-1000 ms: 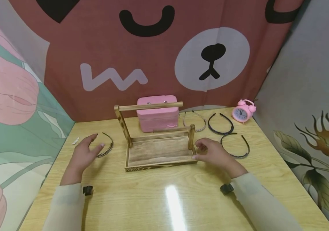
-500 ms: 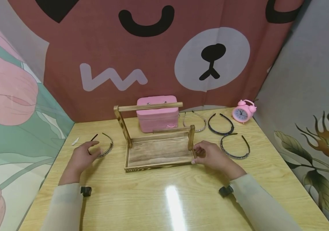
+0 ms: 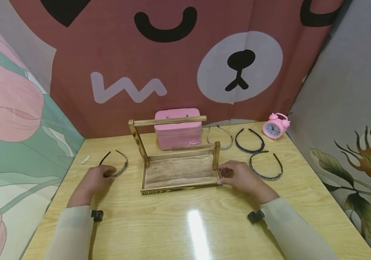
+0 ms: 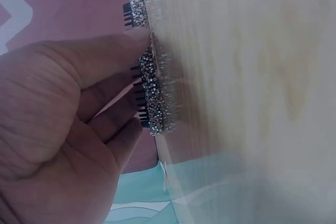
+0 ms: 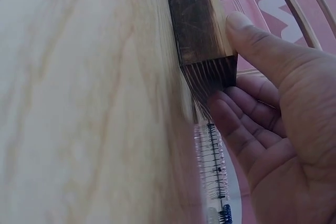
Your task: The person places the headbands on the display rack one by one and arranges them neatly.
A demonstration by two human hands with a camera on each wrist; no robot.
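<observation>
1. Head: the toothed headband (image 3: pixel 125 167) is seen on the counter (image 3: pixel 159 224), left of the wooden tray (image 3: pixel 178 169).
2. Left wrist: the headband is pinched by the fingers of the left hand (image 4: pixel 63 121).
3. Right wrist: the tray's corner is pinched by the right hand (image 5: pixel 291 103) — fingers curled.

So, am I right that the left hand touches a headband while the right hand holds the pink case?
Not quite: the right wrist view shows the right hand holding the wooden tray, not the pink case; the left hand touches a headband.
</observation>
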